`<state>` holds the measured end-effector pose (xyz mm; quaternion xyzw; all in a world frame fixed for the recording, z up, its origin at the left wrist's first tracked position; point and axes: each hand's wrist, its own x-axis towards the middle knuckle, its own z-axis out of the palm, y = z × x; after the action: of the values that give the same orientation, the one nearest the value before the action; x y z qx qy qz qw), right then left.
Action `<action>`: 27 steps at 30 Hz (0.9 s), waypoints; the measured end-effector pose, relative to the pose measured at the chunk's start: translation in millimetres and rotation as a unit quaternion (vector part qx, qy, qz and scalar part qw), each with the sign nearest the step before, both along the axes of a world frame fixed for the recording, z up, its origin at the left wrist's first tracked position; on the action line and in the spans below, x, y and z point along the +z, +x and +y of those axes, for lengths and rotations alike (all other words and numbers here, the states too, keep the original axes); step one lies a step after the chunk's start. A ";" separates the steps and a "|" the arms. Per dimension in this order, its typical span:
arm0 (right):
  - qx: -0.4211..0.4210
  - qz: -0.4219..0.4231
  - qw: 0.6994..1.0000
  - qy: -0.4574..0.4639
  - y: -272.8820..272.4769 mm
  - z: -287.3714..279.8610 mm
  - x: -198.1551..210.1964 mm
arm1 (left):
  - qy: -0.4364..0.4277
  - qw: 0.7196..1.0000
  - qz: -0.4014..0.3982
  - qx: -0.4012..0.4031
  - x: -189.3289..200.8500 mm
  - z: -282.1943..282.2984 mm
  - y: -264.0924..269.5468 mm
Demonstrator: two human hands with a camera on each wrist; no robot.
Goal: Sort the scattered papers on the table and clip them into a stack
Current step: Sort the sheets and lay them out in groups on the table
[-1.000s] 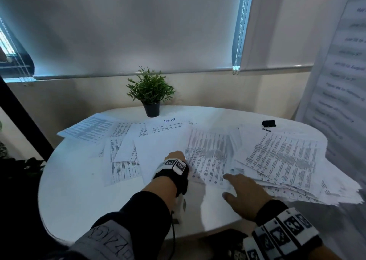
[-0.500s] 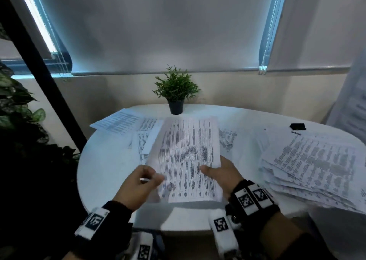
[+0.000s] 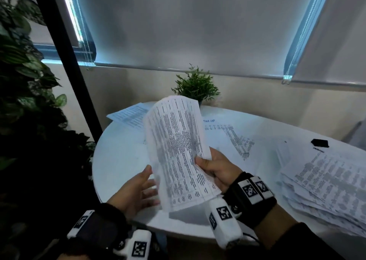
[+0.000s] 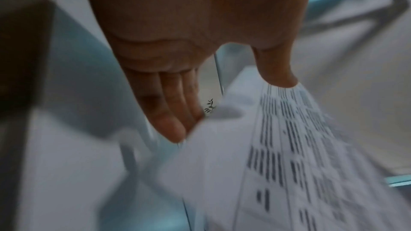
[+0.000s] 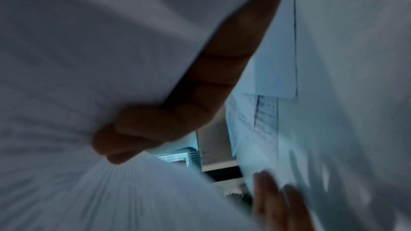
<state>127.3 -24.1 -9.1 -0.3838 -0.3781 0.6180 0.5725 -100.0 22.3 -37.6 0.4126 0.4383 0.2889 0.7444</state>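
Observation:
A printed sheaf of papers (image 3: pixel 178 150) stands lifted above the white table (image 3: pixel 118 160), bowed lengthwise. My right hand (image 3: pixel 213 168) grips its right edge, thumb on the printed face and fingers (image 5: pixel 155 126) curled behind. My left hand (image 3: pixel 138 190) is beside the lower left edge with straight fingers (image 4: pixel 169 111), thumb touching the paper (image 4: pixel 289 147). A tall heap of printed papers (image 3: pixel 326 184) lies at the right of the table. Loose sheets (image 3: pixel 233 137) lie mid-table and another sheet (image 3: pixel 130 115) at the far left. A black binder clip (image 3: pixel 319 143) sits at the far right.
A small potted plant (image 3: pixel 196 87) stands at the back of the table behind the lifted papers. A dark vertical post (image 3: pixel 67 61) and large leafy plants (image 3: pixel 23 71) fill the left side. Window blinds (image 3: pixel 188 26) hang behind.
The sheaf has gone from lying flat under both hands to being lifted and tilted upright. My left hand has let go of its pinch and opened. The view has swung left.

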 end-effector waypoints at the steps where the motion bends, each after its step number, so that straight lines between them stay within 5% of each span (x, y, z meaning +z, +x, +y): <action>1: -0.008 -0.012 1.000 -0.011 1.3 0.0 -0.7 | -0.003 1.000 -0.026 -0.007 0.5 0.6 1.0; 7: -0.002 -0.031 0.998 -0.062 15.1 -0.8 -18.0 | 0.003 0.998 -0.064 0.007 -4.9 5.4 1.9; 9: 0.001 -0.127 0.989 -0.080 17.3 -0.7 -15.0 | 0.033 0.998 -0.022 0.048 -10.6 7.9 -1.2; 10: -0.019 -0.239 0.965 -0.106 22.4 3.0 -13.2 | 0.068 0.994 0.029 0.081 -15.7 11.0 -5.1; 11: -0.054 -0.372 0.916 -0.137 31.1 8.4 -13.1 | 0.111 0.983 0.092 0.112 -23.3 16.2 -11.3; 14: -0.104 -0.712 0.646 -0.255 65.4 25.7 -16.1 | 0.193 0.944 0.233 0.133 -39.6 24.8 -29.4; 15: -0.091 -0.752 0.586 -0.288 74.6 30.6 -19.1 | 0.197 0.940 0.243 0.132 -45.2 27.1 -34.3; 16: -0.081 -0.762 0.564 -0.308 80.4 34.0 -21.8 | 0.194 0.942 0.239 0.134 -48.9 26.9 -37.7; 24: -0.091 -0.731 0.581 -0.348 93.3 47.1 -26.7 | 0.282 0.935 0.201 0.080 -39.2 24.2 -35.9; 25: -0.087 -0.726 0.593 -0.339 93.7 45.7 -21.3 | 0.272 0.939 0.195 0.080 -40.3 25.6 -34.9; 27: -0.151 -0.639 0.684 -0.318 92.0 45.4 2.2 | 0.230 0.955 0.169 0.080 -42.6 25.9 -31.6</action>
<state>219.3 21.3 -6.9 -0.8964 -0.3701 0.2116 0.1211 -131.7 48.2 -80.2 0.5787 0.5109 0.3670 0.5191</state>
